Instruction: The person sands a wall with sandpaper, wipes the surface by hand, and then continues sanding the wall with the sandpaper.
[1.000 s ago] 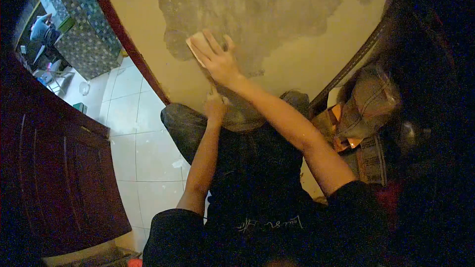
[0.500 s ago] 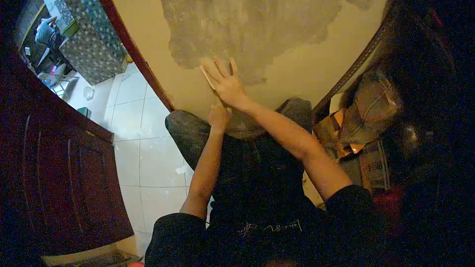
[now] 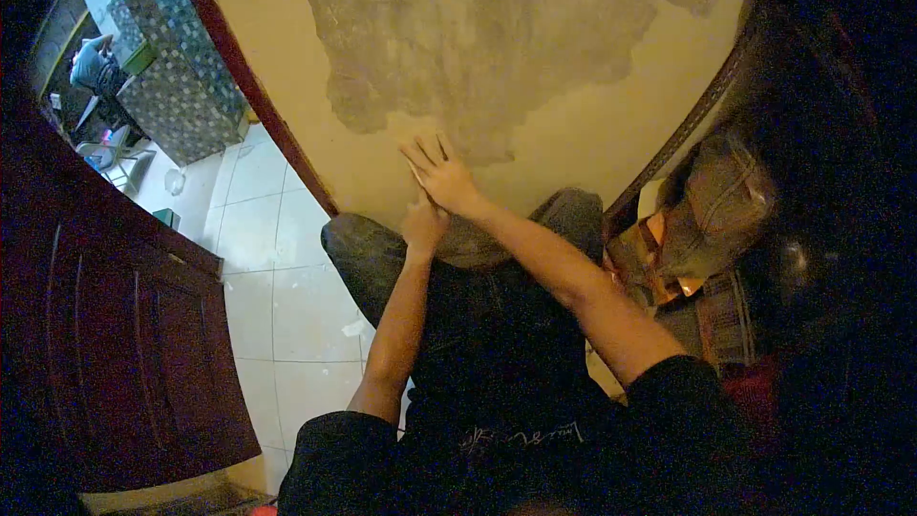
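1. Progress, as judged: a large grey patch (image 3: 497, 29) of the wall (image 3: 592, 134) is already bare of its yellow coat. Its ragged lower edge, where the work now sits, and the yellow band beneath it look untreated.
2. Right hand (image 3: 441, 177): flat and open, fingers spread, pressing a pale sheet (image 3: 410, 164) against the wall at the patch's lower edge. Only a sliver of the sheet shows beside the forefinger.
3. Left hand (image 3: 423, 225): just below the right wrist, near the wall and above the knee (image 3: 368, 248). Whether it grips anything cannot be told.
4. Surface: patch mottled, border irregular; surrounding yellow paint looks sound.
5. Room: red-brown door frame (image 3: 250, 86) left of the wall, dark wooden door (image 3: 124, 344), white floor tiles (image 3: 277, 296) with pale scraps. Another person (image 3: 91, 62) is far off by a mosaic counter (image 3: 177, 100), and bundled cloth (image 3: 716, 196) lies at right.
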The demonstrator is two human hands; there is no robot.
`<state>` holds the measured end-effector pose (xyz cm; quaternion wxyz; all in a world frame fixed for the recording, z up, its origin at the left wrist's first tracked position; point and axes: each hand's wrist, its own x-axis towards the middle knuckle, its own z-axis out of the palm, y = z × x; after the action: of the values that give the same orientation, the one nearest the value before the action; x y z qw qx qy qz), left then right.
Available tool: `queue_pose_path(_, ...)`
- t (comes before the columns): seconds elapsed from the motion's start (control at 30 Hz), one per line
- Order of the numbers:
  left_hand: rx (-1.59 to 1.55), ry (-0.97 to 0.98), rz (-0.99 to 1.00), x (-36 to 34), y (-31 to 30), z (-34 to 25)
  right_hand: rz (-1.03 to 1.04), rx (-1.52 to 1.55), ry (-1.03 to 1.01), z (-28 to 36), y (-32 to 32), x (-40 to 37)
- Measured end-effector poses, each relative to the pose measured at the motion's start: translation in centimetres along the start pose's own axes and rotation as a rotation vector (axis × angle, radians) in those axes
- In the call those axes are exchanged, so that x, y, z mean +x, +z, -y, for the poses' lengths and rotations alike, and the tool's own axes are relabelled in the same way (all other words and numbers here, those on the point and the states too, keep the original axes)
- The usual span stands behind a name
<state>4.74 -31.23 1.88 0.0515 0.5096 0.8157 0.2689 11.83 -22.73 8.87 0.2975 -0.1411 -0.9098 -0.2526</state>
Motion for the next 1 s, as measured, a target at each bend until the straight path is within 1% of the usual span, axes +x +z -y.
queue_pose_path(0.03, 0.000, 0.000, -0.007, 0.1, 0.2, 0.2, 0.092, -0.035, -0.019, 0.2, 0.1, -1.2)
queue_pose_path(0.07, -0.034, 0.006, -0.040, 0.1, 0.6, 0.5, 0.090, -0.035, -0.019, 0.3, 0.3, -2.3)
queue_pose_path(0.13, -0.072, 0.014, -0.071, 0.0, 0.4, 0.0, -0.005, 0.111, 0.037, 0.1, 2.2, -5.5)
queue_pose_path(0.17, -0.074, -0.018, -0.080, -0.4, -0.7, -1.1, -0.003, 0.109, 0.037, 0.0, 2.6, -7.3)
queue_pose_path(0.23, -0.080, -0.053, -0.085, -0.8, -1.6, -2.2, -0.070, 0.166, 0.125, -0.2, 2.7, -10.2)
queue_pose_path(0.27, -0.142, -0.005, -0.185, -0.6, -1.9, -2.5, -0.066, 0.167, 0.124, -0.5, 2.8, -10.6)
queue_pose_path(0.3, -0.202, 0.044, -0.283, -0.4, -1.9, -2.6, 0.019, 0.325, 0.245, -0.8, 2.4, -10.5)
queue_pose_path(0.33, -0.196, 0.044, -0.272, -0.3, -1.7, -2.5, 0.105, 0.485, 0.372, -0.7, 1.7, -10.5)
queue_pose_path(0.37, -0.176, 0.150, -0.312, -0.1, -1.5, -2.4, 0.107, 0.490, 0.385, -0.5, 1.0, -10.4)
queue_pose_path(0.4, -0.157, 0.261, -0.353, -0.1, -1.5, -2.5, 0.099, 0.462, 0.352, -0.4, 0.5, -10.4)
queue_pose_path(0.43, -0.154, 0.273, -0.344, -0.3, -1.5, -2.5, 0.089, 0.431, 0.321, -0.3, 0.1, -10.3)
queue_pose_path(0.47, -0.198, 0.272, -0.286, -0.5, -1.6, -2.7, 0.085, 0.425, 0.335, -0.1, -0.5, -10.2)
queue_pose_path(0.5, -0.242, 0.271, -0.229, -0.5, -1.5, -2.9, 0.016, 0.456, 0.282, 0.0, -0.9, -10.5)
queue_pose_path(0.53, -0.246, 0.283, -0.223, -0.3, -1.0, -2.8, -0.051, 0.485, 0.226, 0.0, -1.1, -10.8)
queue_pose_path(0.57, -0.301, 0.332, -0.229, 0.0, -0.5, -2.4, -0.051, 0.476, 0.237, -0.1, -1.2, -10.9)
queue_pose_path(0.63, -0.354, 0.393, -0.220, 0.0, -0.3, -2.3, -0.048, 0.596, 0.391, -0.3, -1.0, -11.2)
queue_pose_path(0.67, -0.370, 0.392, -0.174, 0.0, -0.2, -2.3, -0.052, 0.587, 0.405, -0.4, -1.0, -11.5)
queue_pose_path(0.73, -0.387, 0.401, -0.117, 0.1, -0.2, -2.5, -0.075, 0.715, 0.479, -0.7, -1.1, -12.2)
queue_pose_path(0.77, -0.439, 0.405, -0.070, 0.1, -0.1, -2.4, -0.076, 0.709, 0.495, -0.6, -0.8, -12.3)
queue_pose_path(0.83, -0.491, 0.417, -0.009, 0.1, 0.7, -1.9, -0.287, 0.652, 0.510, -0.7, 0.1, -12.6)
queue_pose_path(0.87, -0.487, 0.406, -0.030, 0.4, 1.2, -1.5, -0.289, 0.646, 0.522, -0.8, 0.8, -12.7)
queue_pose_path(0.93, -0.485, 0.404, -0.046, 0.5, 1.1, -1.7, -0.099, 0.752, 0.539, -1.2, 0.4, -12.7)
queue_pose_path(0.97, -0.493, 0.370, -0.031, 0.5, 1.1, -1.5, -0.101, 0.747, 0.550, -0.9, 1.1, -12.8)
queue_pose_path(1.0, -0.501, 0.335, -0.016, 0.4, 0.9, -1.5, -0.082, 0.695, 0.588, -0.5, 3.3, -13.9)
